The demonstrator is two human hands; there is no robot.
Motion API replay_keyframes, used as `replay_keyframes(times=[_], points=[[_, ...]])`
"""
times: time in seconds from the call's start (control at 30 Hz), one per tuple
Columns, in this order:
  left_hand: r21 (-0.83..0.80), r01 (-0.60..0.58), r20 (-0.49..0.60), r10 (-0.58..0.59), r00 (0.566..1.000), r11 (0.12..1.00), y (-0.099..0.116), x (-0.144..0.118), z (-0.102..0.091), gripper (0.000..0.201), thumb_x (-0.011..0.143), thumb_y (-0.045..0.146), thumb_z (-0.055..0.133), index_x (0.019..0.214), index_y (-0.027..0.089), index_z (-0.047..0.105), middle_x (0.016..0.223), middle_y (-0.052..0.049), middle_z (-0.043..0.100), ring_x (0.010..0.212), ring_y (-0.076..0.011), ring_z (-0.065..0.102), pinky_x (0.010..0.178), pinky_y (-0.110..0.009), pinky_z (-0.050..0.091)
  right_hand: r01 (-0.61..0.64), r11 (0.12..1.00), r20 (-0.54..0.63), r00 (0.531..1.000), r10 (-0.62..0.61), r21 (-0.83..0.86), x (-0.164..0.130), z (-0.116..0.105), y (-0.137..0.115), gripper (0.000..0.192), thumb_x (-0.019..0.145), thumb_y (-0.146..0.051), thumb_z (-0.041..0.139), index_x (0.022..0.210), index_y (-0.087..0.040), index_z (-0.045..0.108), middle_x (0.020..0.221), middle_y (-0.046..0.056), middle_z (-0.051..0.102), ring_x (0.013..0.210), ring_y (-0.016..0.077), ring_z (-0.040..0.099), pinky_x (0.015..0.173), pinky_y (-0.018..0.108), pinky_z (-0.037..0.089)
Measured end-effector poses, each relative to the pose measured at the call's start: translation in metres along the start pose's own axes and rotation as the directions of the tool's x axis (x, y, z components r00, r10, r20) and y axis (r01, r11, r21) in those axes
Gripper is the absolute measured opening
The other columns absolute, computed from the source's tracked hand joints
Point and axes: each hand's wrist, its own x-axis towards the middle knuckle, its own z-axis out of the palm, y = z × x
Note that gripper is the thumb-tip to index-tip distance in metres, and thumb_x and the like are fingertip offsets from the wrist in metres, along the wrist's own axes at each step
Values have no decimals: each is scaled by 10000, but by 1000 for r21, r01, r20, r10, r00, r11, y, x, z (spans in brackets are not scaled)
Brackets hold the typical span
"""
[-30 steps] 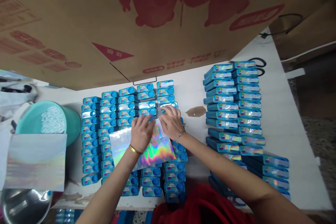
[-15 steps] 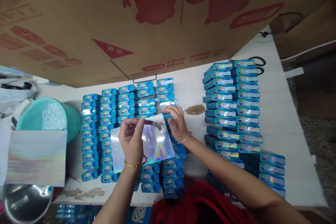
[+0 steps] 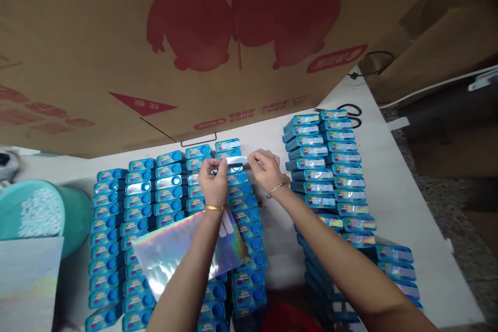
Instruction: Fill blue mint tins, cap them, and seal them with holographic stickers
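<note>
My left hand and my right hand pinch the two ends of a narrow holographic sticker strip, stretched flat over a blue box at the far end of the rows. Several rows of small blue boxes lie flat on the white table under my arms. A shiny holographic sticker sheet lies loose on the boxes beneath my left forearm.
A stack of blue boxes bearing holographic strips stands on the right. A big cardboard carton walls off the back. A teal bucket and another holographic sheet sit at left. Black scissors lie far right.
Both hands peeled a strip off the holographic sheet and carried it forward to the far boxes. The sheet dropped onto the boxes. The view shifted forward and right.
</note>
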Motion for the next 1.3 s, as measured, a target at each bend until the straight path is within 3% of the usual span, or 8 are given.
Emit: replay_keyframes(times=[0.17,0.4,0.57,0.7,0.97,1.03,1.13,1.3], points=[[303,-73,-21,83,996,950,-14,14,15,153,791,318,594,723,191,543,729,2,584,752,-151,549,790,-307,439,68,980,45,997,-60,-189,25,10,12,264,941,-287,447,745,-209,606,857,40,655,901,210,528,871,377,276],[655,-55,-54,119,991,754,-14,14,24,121,799,293,584,727,204,545,978,-57,578,1014,-260,522,917,-443,359,104,955,89,993,-82,-278,33,21,24,247,930,-260,441,780,-202,628,908,69,652,919,229,506,889,405,249],[725,-4,-71,80,994,689,-12,17,24,194,760,310,629,897,205,540,1101,-101,542,1099,-317,489,906,-476,364,19,983,51,999,-10,-181,31,32,32,222,923,-305,475,827,-213,654,891,54,665,927,232,526,890,393,275],[720,47,-115,53,992,692,-8,20,21,515,699,338,704,1121,173,460,1189,-142,510,1156,-337,470,924,-495,373,-23,998,-47,999,20,-62,12,42,36,301,927,-257,445,1168,-220,622,1004,57,640,978,220,531,893,364,319],[729,123,-113,-60,992,673,-2,27,24,523,689,271,728,1136,185,470,1223,-141,519,1181,-331,479,957,-517,372,105,972,150,986,-74,-209,-2,40,51,478,871,-121,416,1283,-286,592,1119,79,625,1010,258,475,889,420,315],[681,77,-24,-83,996,728,4,33,9,402,725,257,700,1075,180,517,1167,-122,563,1101,-284,539,944,-462,402,128,956,115,988,-100,-264,-4,26,41,450,887,-157,422,1297,-250,584,1159,110,613,1026,278,465,897,442,306],[535,-141,212,29,977,833,18,36,-40,175,850,275,560,998,182,573,1042,-74,636,934,-190,601,875,-343,453,231,939,43,973,-228,-253,-26,10,8,426,952,-270,380,1349,-225,528,1229,117,582,1085,276,457,938,434,299],[506,-465,580,112,806,727,25,3,-129,248,906,367,504,1046,203,627,1022,-57,691,934,-194,628,846,-327,459,467,854,241,877,-415,-229,-86,26,-41,388,974,-348,379,1295,-216,553,1255,102,582,1089,260,462,932,417,302]])
